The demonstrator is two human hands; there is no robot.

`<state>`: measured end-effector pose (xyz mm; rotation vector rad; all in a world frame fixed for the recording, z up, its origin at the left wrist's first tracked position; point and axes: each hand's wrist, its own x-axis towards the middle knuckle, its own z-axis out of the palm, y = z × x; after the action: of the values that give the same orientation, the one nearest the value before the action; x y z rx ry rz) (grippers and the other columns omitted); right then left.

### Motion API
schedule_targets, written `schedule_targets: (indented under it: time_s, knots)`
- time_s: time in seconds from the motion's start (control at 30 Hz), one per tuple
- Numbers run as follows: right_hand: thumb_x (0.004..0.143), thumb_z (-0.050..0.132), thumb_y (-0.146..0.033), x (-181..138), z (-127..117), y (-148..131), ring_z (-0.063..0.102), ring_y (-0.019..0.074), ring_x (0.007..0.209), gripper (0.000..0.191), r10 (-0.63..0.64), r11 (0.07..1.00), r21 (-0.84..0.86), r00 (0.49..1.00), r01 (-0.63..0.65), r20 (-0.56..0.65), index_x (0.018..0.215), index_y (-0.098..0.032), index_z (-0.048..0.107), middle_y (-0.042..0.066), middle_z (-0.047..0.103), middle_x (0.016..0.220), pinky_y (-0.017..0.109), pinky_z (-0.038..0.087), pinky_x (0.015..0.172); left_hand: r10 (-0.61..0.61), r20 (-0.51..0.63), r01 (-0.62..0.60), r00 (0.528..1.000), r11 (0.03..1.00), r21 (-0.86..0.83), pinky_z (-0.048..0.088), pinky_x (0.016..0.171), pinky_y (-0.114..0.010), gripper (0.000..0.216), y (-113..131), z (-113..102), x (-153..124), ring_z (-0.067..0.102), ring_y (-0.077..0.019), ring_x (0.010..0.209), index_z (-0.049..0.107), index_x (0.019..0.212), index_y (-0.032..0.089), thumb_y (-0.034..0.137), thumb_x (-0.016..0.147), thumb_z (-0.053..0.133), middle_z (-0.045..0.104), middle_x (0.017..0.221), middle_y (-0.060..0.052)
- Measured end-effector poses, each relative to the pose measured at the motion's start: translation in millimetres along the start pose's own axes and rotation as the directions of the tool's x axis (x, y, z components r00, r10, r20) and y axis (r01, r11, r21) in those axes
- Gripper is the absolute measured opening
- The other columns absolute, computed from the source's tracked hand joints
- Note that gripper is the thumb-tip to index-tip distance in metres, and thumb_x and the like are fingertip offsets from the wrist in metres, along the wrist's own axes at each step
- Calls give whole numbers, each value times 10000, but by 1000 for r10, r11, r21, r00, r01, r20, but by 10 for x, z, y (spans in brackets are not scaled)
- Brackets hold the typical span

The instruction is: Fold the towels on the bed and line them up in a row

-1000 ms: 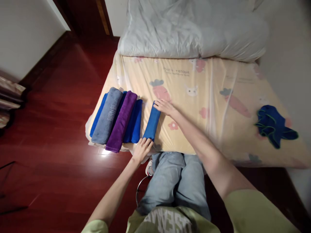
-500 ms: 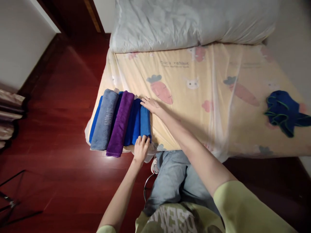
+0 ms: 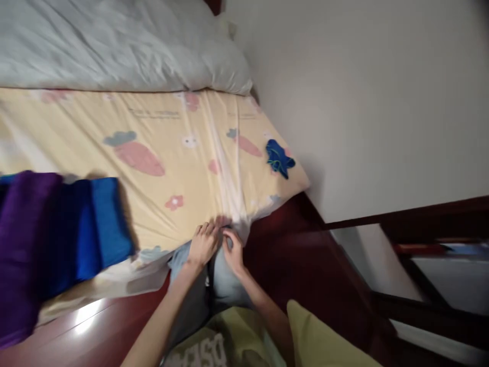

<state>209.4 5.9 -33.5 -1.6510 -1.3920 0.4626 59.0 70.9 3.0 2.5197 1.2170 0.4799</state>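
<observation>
My left hand [image 3: 204,242] rests at the front edge of the bed, over my knees, fingers loosely bent and nothing visible in them. Close beside it is my right hand [image 3: 233,250], its fingers curved with a gap to the thumb; it looks bare too. To the left lie rolled or folded towels side by side: a purple towel [image 3: 28,244], a dark blue towel [image 3: 71,234] and a lighter blue towel [image 3: 110,221]. A crumpled dark blue cloth with green edging [image 3: 280,159] lies at the right end of the bed, apart from both hands.
The bed has a yellow carrot-print sheet [image 3: 171,168] under a sheer cover. A large grey-white bundle of bedding [image 3: 126,46] spans its back. A pale wall [image 3: 362,102] rises at the right, with a shelf-like unit [image 3: 451,275] low down. The floor is dark red.
Both hands have left the lighter blue towel and come together at the bed's front edge. The view has swung right, so the grey towel is out of sight.
</observation>
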Motion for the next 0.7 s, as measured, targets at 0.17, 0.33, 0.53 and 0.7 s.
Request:
schedule_targets:
  time_s: [0.17, 0.33, 0.53, 0.7]
  knots:
    - [965, 548, -456, -837, -1521, 865, 760, 289, 970, 314, 282, 937, -109, 902, -332, -326, 985, -230, 764, 117, 792, 1030, 453, 625, 892, -218, 7, 218, 976, 974, -66, 507, 925, -428, 291, 118, 701, 858, 685, -315, 1076, 687, 1077, 144, 269, 993, 438, 738, 1077, -175]
    - [942, 574, -543, -732, -2213, 1403, 765, 285, 938, 404, 342, 895, -100, 812, -435, -474, 983, -194, 773, 137, 799, 1032, 400, 623, 813, -144, 98, 148, 985, 988, -35, 528, 726, -377, 340, -138, 968, 1027, 733, -310, 897, 698, 1062, 153, 335, 944, 436, 757, 1020, -182]
    - [985, 511, -364, 927, -2106, 1545, 703, 242, 1110, 347, 109, 976, -145, 941, -162, -319, 1171, -184, 742, 147, 725, 1230, 373, 600, 917, -24, -78, 22, 997, 999, -24, 561, 700, -334, 372, -349, 1131, 1023, 750, -258, 801, 727, 1009, 178, 366, 921, 418, 771, 888, -125]
    - [888, 504, -159, 2661, -1985, 1692, 624, 242, 1237, 324, -13, 928, -361, 961, -91, -277, 1079, -125, 763, 183, 667, 1332, 381, 509, 1091, 39, -161, -42, 986, 999, -16, 593, 725, -341, 365, -364, 1208, 996, 763, -247, 808, 738, 1013, 173, 338, 938, 420, 785, 905, -115]
